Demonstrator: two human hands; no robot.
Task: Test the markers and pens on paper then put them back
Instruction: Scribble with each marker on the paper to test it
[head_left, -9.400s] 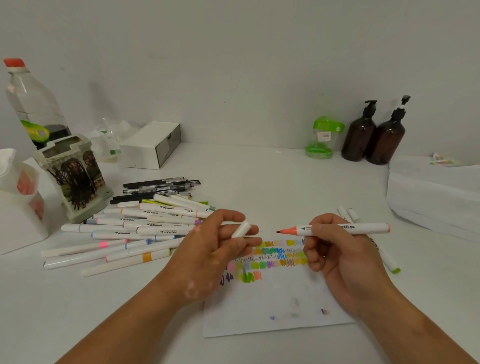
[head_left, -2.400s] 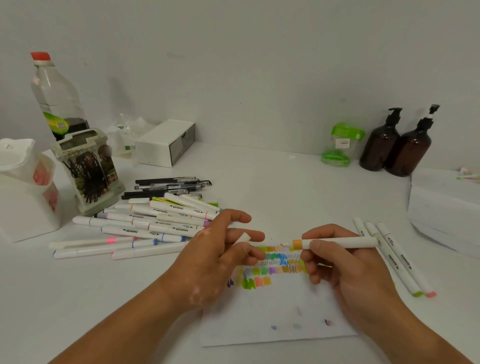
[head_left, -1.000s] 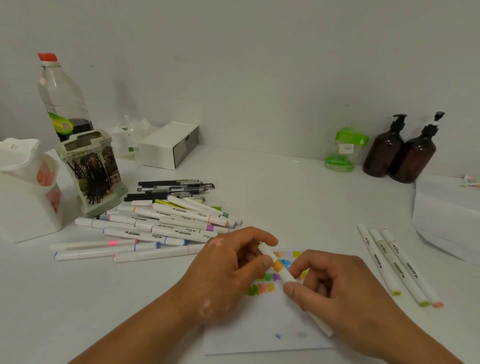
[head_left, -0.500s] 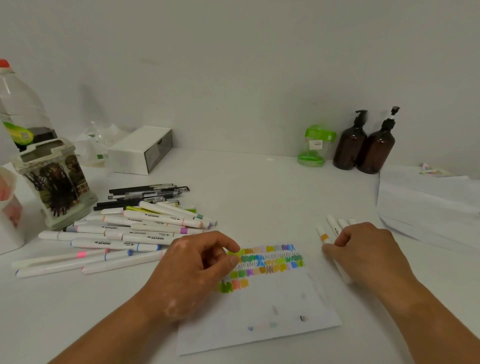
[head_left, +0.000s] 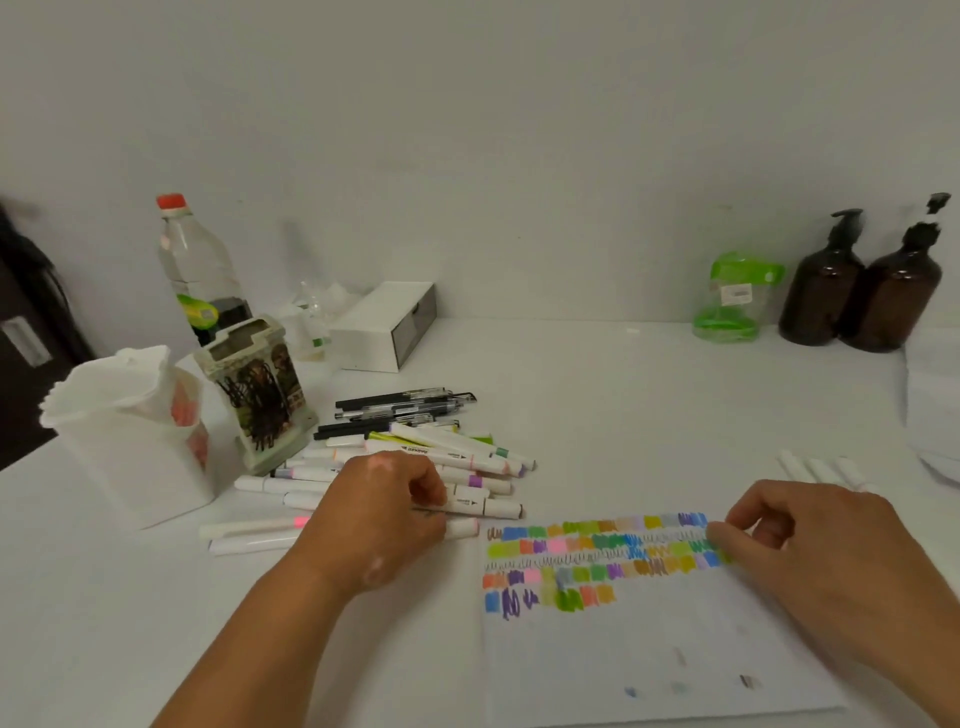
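A white sheet of paper (head_left: 649, 649) lies in front of me, with rows of colour swatches (head_left: 597, 556) across its top. Left of it sits a pile of white markers (head_left: 467, 457), and several black pens (head_left: 405, 405) lie behind the pile. My left hand (head_left: 379, 514) is on the near side of the pile, and its curled fingers pinch a white marker (head_left: 488, 506) there. My right hand (head_left: 810, 561) hovers over the paper's right edge, loosely curled and holding nothing, with a fingertip at the swatches. Three capped markers (head_left: 826, 470) lie apart at the right.
A decorated pen holder (head_left: 260, 395) and a white container (head_left: 130, 441) stand left of the pile. Behind them are a clear bottle (head_left: 197, 270) and a white box (head_left: 384, 327). A green jar (head_left: 732, 301) and two brown pump bottles (head_left: 852, 291) stand at the back right.
My right hand capped the orange marker, laid it with the markers on the right, then came back to the paper empty. My left hand moved left onto the marker pile.
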